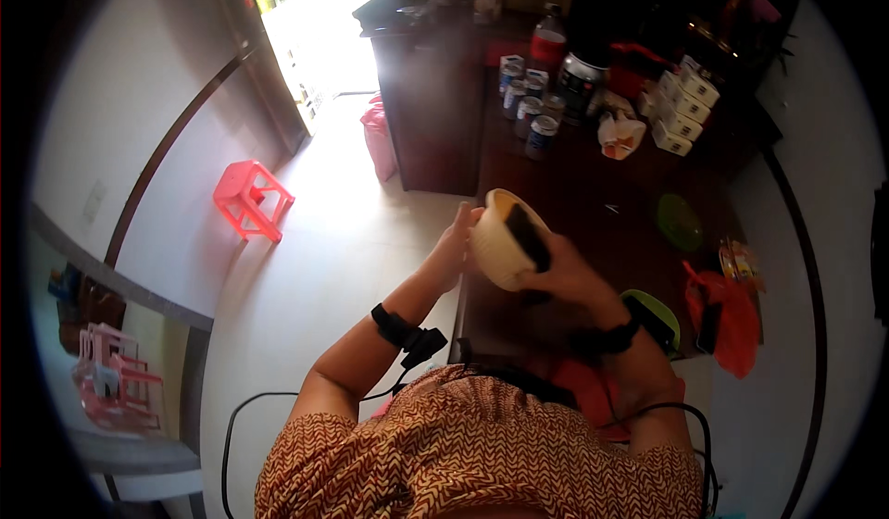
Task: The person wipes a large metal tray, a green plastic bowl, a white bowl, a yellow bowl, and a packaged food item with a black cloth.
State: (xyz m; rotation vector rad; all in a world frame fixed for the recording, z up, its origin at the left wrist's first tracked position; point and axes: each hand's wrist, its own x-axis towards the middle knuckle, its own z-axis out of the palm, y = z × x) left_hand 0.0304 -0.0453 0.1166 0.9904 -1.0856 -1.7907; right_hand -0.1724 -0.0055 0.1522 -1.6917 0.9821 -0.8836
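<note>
A cream-coloured basket or bowl (pixel 501 254) is held up, tilted on its side, between both hands above the edge of a dark wooden table (pixel 590 203). My left hand (pixel 455 251) supports its outer wall on the left. My right hand (pixel 566 269) grips its right side, with a dark thing (pixel 528 234) at the rim; whether that lies inside or is held by the fingers I cannot tell. Each wrist wears a black strap. To the right of my right forearm lies a green bowl or tray (pixel 658 311) with something dark in it.
Several cans (pixel 540 137), a bottle with a red label (pixel 548 40) and stacked white boxes (pixel 684 113) stand at the table's back. A green dish (pixel 679 222) and a red plastic bag (pixel 729 324) are at the right. A pink stool (pixel 253 196) stands on the floor at left.
</note>
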